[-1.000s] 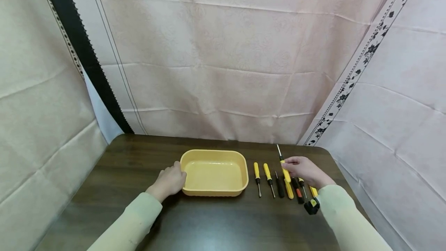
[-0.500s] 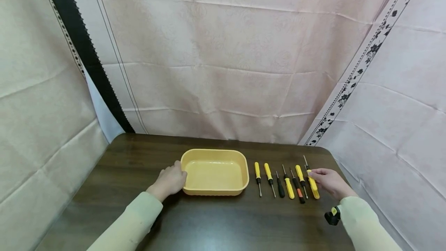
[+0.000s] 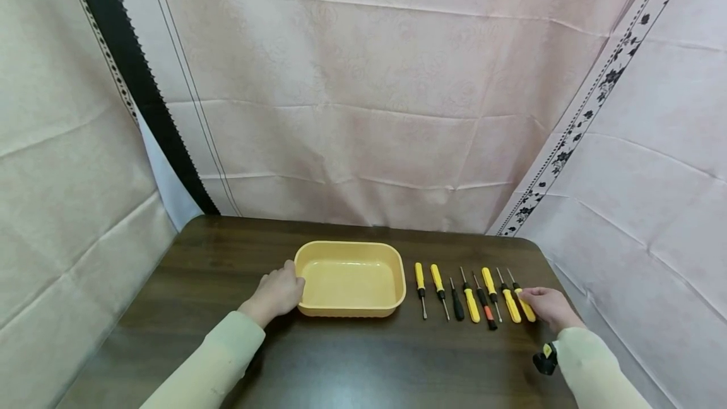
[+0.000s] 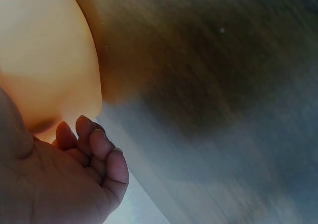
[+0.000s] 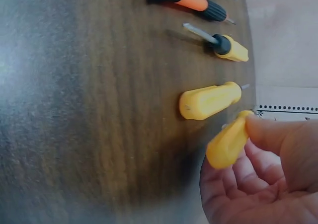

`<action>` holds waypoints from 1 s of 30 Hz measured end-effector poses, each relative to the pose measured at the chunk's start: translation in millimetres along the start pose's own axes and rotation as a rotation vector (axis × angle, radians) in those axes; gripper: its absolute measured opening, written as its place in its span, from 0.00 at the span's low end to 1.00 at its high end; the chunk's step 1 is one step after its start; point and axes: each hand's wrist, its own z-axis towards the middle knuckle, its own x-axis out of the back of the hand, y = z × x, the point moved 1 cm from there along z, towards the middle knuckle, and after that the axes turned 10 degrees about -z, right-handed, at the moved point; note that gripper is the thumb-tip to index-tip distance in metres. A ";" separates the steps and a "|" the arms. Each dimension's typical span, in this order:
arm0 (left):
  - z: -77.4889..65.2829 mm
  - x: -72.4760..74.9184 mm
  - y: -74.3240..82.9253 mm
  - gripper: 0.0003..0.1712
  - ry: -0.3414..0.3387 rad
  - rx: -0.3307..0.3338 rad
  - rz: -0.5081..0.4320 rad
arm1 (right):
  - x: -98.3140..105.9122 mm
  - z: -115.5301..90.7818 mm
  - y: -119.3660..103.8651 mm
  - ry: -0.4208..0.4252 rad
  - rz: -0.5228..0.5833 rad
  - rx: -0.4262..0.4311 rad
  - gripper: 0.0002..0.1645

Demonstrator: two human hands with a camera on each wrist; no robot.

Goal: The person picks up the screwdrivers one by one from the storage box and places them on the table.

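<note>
At the right end of a row of screwdrivers, my right hand pinches a screwdriver by its yellow handle, shaft pointing away. In the right wrist view the thumb and fingers grip that yellow handle, which looks slightly tilted. Another yellow-handled screwdriver lies close beside it on the left. My left hand grips the left rim of a shallow yellow plastic basin, which holds nothing. The left wrist view shows curled fingers beside the basin's wall; the thumb is hidden there.
Several more screwdrivers lie in the row, among them a black one, one with an orange and black handle and a yellow one nearest the basin. They lie on a dark wooden table. Pale cloth hangs behind.
My right hand has carried the yellow screwdriver rightward from above the middle of the row and lowered it to the right end. The left hand and basin have stayed put.
</note>
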 end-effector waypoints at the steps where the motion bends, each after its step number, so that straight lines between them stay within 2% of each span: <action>1: 0.0 -0.1 0.2 0.25 0.000 0.002 0.001 | -0.8 0.9 1.6 0.004 0.000 -0.008 0.25; 9: 0.5 0.2 0.1 0.26 -0.001 0.008 0.002 | -5.1 4.9 4.4 0.049 -0.020 -0.047 0.22; 18: 1.4 0.0 0.6 0.27 -0.008 0.010 -0.015 | -2.5 1.2 -0.5 0.043 -0.035 -0.124 0.21; 23: 2.3 -0.2 1.2 0.27 -0.003 0.002 -0.016 | -3.7 -0.1 2.2 0.081 -0.038 -0.094 0.20; 30: -0.3 0.9 0.7 0.26 -0.002 0.016 -0.027 | -6.3 -1.7 0.9 0.151 -0.130 -0.035 0.20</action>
